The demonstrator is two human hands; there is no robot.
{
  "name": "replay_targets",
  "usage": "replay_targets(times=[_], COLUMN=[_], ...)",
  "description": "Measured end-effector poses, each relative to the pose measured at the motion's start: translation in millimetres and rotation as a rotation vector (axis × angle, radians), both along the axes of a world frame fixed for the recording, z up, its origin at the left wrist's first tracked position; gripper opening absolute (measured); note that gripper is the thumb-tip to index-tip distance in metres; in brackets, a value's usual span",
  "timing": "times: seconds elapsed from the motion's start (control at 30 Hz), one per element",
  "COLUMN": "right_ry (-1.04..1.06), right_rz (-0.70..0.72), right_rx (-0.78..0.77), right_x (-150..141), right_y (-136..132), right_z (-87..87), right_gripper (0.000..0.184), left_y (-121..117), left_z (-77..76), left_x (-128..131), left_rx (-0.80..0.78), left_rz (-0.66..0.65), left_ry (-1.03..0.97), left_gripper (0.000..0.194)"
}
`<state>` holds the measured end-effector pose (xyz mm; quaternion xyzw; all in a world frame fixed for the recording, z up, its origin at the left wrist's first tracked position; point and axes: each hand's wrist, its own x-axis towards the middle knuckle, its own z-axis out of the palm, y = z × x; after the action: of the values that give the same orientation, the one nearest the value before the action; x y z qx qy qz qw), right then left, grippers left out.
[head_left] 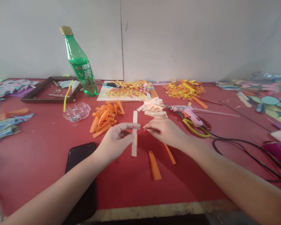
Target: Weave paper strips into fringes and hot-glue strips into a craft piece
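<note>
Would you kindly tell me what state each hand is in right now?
Left hand: closed, holding a pale strip.
Right hand: fingers bent; whether its grip is open or closed cannot be told.

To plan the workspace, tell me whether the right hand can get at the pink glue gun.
Probably yes: the glue gun lies just beyond the right hand, and nothing visible blocks the way.

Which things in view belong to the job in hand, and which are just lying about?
Likely in the job:
white strip, in the left hand's grip
orange strips
pale strips
perhaps the glue gun

Apparently just lying about:
phone
bottle
frame
clear dish
</note>
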<state>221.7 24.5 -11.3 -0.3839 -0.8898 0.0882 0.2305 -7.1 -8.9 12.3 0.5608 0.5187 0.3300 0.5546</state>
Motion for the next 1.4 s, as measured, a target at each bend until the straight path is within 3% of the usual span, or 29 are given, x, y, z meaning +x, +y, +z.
replay_targets(times=[0.27, 0.4, 0.47, 0.53, 0.6, 0.7, 0.83, 1.0, 1.1, 1.2, 1.4], right_ry=[0.015, 0.038, 0.04, -0.106, -0.285, -0.411, -0.421, -0.28, -0.209, -0.272, -0.38], right_rz=[-0.023, -0.052, -0.251, -0.475, -0.656, -0.742, -0.713, -0.665, -0.523, -0.375, -0.091], right_rx=[-0.081, -0.055, 0.015, 0.035, -0.013, -0.11, -0.111, -0.016, 0.064, 0.127, 0.062], right_x=[-38.9, -30.7, -13.8, 7.2, 25.7, 38.9, 36.8, 36.7, 37.9, 36.0, 26.3], right_y=[6.6, 9.2, 13.7, 18.8, 22.2, 21.5, 16.3, 16.6, 19.4, 22.5, 26.1], right_z=[6.9, 18.6, 26.7, 31.0, 29.5, 21.0, 15.2, 25.9, 35.7, 41.0, 28.9], right_gripper=[0.015, 0.01, 0.012, 0.01, 0.02, 0.024, 0.017, 0.021, 0.022, 0.023, 0.036], left_y=[5.3, 6.1, 4.8, 3.3, 2.3, 3.8, 10.7, 19.6, 24.8, 31.9, 43.7], left_z=[-4.0, -5.6, -6.0, -6.5, -7.5, -9.7, -13.6, -16.9, -17.9, -19.9, -29.3], left_x=[-3.5, -3.5, -2.4, -1.1, -0.2, -0.5, -4.4, -8.9, -9.7, -10.7, -13.9], left_rx=[-0.02, -0.047, -0.055, -0.064, -0.078, -0.079, 0.003, -0.027, -0.022, 0.012, 0.018], left_rz=[0.07, 0.064, 0.058, 0.069, 0.085, 0.125, 0.258, 0.322, 0.328, 0.351, 0.367], left_ry=[-0.098, -0.146, -0.141, -0.145, -0.192, -0.258, -0.232, -0.247, -0.243, -0.244, -0.36], left_gripper=[0.038, 0.036, 0.036, 0.035, 0.03, 0.028, 0.032, 0.037, 0.04, 0.04, 0.037])
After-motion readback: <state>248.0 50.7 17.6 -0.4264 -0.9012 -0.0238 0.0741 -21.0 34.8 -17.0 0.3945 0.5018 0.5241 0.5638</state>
